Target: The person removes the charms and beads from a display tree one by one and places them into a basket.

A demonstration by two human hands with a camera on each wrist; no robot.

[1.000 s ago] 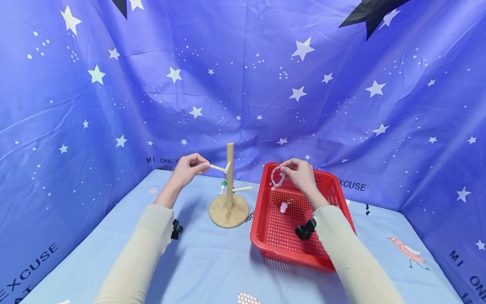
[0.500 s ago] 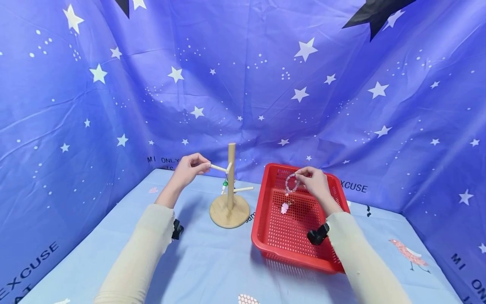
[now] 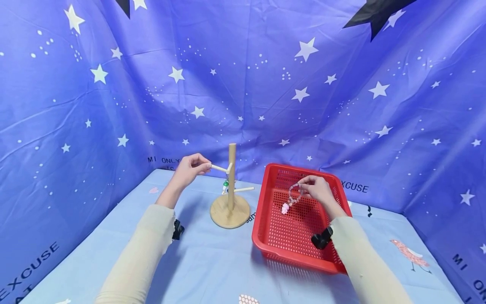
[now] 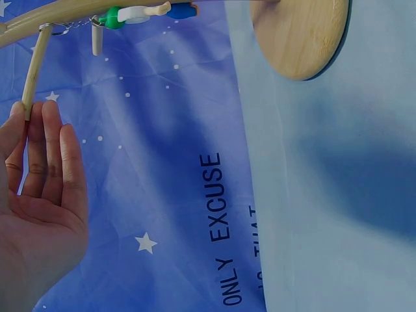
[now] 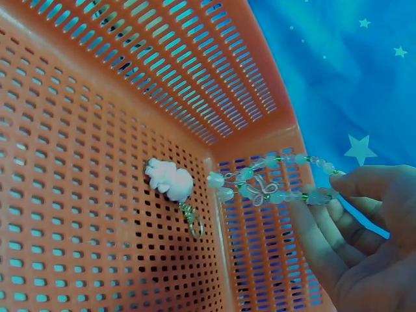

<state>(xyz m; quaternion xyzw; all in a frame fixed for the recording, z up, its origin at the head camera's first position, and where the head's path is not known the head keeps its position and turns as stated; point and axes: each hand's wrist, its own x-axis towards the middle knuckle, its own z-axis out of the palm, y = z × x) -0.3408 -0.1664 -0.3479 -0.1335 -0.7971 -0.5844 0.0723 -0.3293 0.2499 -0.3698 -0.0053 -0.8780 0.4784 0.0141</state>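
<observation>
A wooden stand (image 3: 232, 177) with a round base and short pegs stands left of the basket. My left hand (image 3: 190, 168) pinches the end of its upper left peg (image 4: 36, 71) between thumb and fingertips. A keychain with a green bead (image 4: 112, 17) and a white figure hangs by its ring from the stand. Inside the red basket (image 3: 262, 223), my right hand (image 3: 316, 188) holds a beaded bracelet (image 5: 276, 188) with a bow charm, pinched between thumb and fingers. The bracelet dangles above the basket floor. A pink keychain charm (image 5: 170, 180) with a gold ring lies on that floor.
A lower peg (image 3: 244, 189) of the stand points right toward the basket's left rim. The table has a light blue printed cloth (image 3: 212, 261). Blue star-patterned fabric (image 3: 243, 84) rises behind and on both sides.
My right hand has moved right and lowered into the basket, still holding the bracelet, which now hangs close to the pink charm. The left hand has kept its grip on the peg.
</observation>
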